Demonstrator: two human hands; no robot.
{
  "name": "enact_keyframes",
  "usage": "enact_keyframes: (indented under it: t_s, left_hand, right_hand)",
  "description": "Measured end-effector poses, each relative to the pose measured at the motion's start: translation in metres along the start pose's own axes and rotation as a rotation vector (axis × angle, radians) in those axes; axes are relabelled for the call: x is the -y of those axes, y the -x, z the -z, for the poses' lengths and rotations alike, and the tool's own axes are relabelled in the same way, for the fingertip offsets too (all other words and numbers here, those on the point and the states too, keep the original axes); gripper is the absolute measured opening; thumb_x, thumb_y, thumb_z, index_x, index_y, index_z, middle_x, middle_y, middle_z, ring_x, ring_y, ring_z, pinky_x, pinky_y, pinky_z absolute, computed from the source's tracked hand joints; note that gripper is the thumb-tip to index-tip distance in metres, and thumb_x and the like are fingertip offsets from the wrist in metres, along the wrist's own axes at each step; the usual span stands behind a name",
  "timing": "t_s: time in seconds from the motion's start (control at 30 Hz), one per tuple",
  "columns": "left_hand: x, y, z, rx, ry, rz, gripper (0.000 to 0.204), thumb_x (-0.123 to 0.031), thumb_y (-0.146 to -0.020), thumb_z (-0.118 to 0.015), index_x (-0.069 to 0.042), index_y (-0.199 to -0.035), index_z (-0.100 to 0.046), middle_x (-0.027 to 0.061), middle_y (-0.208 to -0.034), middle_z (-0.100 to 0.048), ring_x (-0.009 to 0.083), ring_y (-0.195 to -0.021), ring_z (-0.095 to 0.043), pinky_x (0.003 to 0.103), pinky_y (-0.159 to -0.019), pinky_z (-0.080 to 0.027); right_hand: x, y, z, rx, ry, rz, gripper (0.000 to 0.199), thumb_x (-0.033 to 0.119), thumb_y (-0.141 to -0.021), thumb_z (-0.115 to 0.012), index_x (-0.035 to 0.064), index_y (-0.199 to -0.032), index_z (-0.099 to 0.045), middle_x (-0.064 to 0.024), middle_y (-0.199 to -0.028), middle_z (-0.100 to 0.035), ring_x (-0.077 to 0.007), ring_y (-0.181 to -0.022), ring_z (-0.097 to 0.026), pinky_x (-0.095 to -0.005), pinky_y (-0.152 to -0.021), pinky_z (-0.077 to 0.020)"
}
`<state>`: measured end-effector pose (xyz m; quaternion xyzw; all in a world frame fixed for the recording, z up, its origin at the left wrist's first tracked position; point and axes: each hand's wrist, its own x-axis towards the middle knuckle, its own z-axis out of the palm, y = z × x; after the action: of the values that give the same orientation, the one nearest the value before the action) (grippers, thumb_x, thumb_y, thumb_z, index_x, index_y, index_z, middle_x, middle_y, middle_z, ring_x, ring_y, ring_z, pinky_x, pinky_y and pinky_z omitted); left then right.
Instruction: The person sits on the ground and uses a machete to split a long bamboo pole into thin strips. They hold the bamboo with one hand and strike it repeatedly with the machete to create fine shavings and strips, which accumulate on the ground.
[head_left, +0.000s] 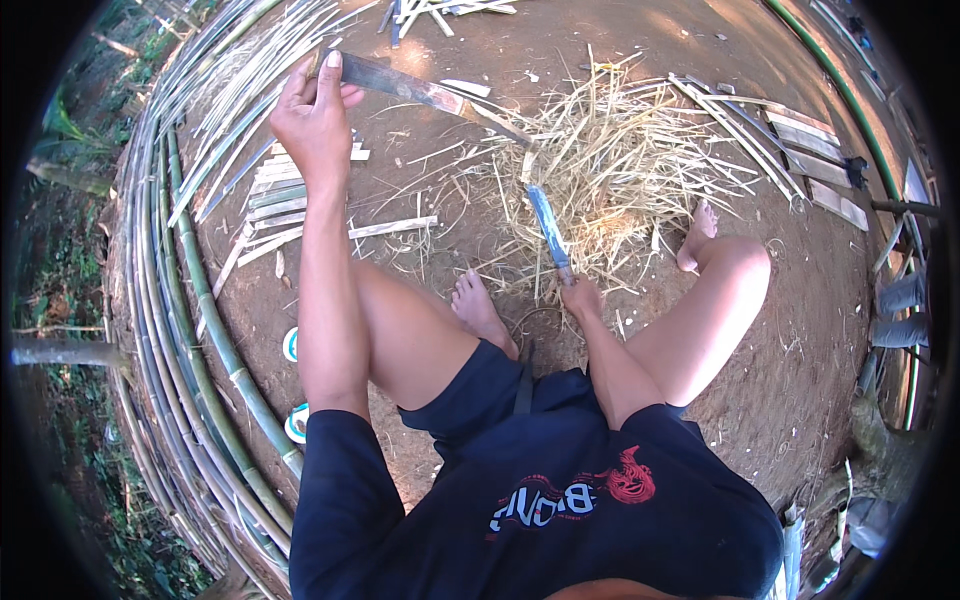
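My left hand (313, 112) is stretched out to the far left and grips one end of a long flat bamboo strip (420, 90). The strip runs right from the hand and ends over a heap of pale bamboo shavings (610, 170). My right hand (582, 297) is closed on the handle of a knife (549, 232), whose blade points away from me into the shavings. I sit on bare earth with my left foot (480, 310) tucked in front and my right foot (697, 235) out to the right.
Long green bamboo poles (200, 330) lie in a bundle along the left. Short split slats (275, 200) lie beside my left arm, more flat slats (810, 150) at the right. A green hose (840, 90) curves along the far right.
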<state>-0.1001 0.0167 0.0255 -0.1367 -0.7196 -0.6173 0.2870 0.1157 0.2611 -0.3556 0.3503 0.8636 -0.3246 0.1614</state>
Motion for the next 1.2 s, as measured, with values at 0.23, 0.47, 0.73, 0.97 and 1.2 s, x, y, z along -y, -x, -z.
enact_keyframes:
  t_s: [0.23, 0.47, 0.73, 0.97, 1.2]
  left_hand:
    - [-0.017, -0.006, 0.014, -0.069, 0.046, -0.040, 0.045, -0.018, -0.093, -0.067, 0.014, -0.120, -0.055, 0.0150, -0.084, -0.067, 0.0162, -0.067, -0.067, 0.025, -0.058, -0.055]
    - [-0.026, -0.012, 0.026, -0.099, 0.014, -0.148, 0.038, -0.017, -0.094, -0.064, 0.013, -0.117, -0.058, 0.0143, -0.083, -0.066, 0.0159, -0.062, -0.066, 0.025, -0.055, -0.058]
    - [-0.016, -0.007, 0.014, -0.077, 0.128, -0.158, 0.032, -0.011, -0.094, -0.063, 0.012, -0.115, -0.059, 0.0147, -0.081, -0.068, 0.0161, -0.061, -0.066, 0.025, -0.054, -0.057]
    - [-0.016, -0.012, -0.009, -0.006, 0.064, -0.187, 0.034, -0.012, -0.093, -0.065, 0.015, -0.113, -0.058, 0.0157, -0.088, -0.067, 0.0190, -0.068, -0.067, 0.028, -0.060, -0.059]
    - [-0.022, -0.007, -0.021, 0.071, 0.080, -0.102, 0.040, -0.014, -0.094, -0.064, 0.013, -0.120, -0.055, 0.0149, -0.094, -0.067, 0.0187, -0.075, -0.068, 0.028, -0.069, -0.059]
  right_hand:
    - [-0.014, -0.025, -0.016, 0.197, 0.099, -0.011, 0.049, 0.025, -0.080, -0.059, 0.0013, -0.122, -0.055, -0.0226, -0.120, -0.063, -0.0403, -0.114, -0.059, -0.0498, -0.102, -0.0365]
    - [0.026, -0.017, -0.001, 0.274, -0.247, 0.078, 0.049, 0.039, -0.084, -0.060, -0.0015, -0.111, -0.057, -0.0164, -0.077, -0.065, -0.0283, -0.073, -0.065, -0.0393, -0.073, -0.0523]
    - [0.078, 0.059, 0.093, 0.620, -1.553, -0.236, 0.022, 0.027, -0.092, -0.062, 0.0099, -0.084, -0.050, -0.0020, -0.063, -0.051, -0.0169, -0.053, -0.053, -0.0402, -0.061, -0.0521]
    - [0.057, 0.109, 0.108, 0.712, -1.635, -0.301, 0.021, 0.026, -0.092, -0.064, 0.0104, -0.085, -0.051, -0.0012, -0.065, -0.052, -0.0159, -0.055, -0.053, -0.0386, -0.060, -0.0523]
    - [0.062, 0.169, 0.139, 0.558, -1.319, -0.004, 0.025, 0.027, -0.091, -0.066, 0.0058, -0.096, -0.053, -0.0018, -0.070, -0.054, -0.0123, -0.060, -0.057, -0.0292, -0.059, -0.0514]
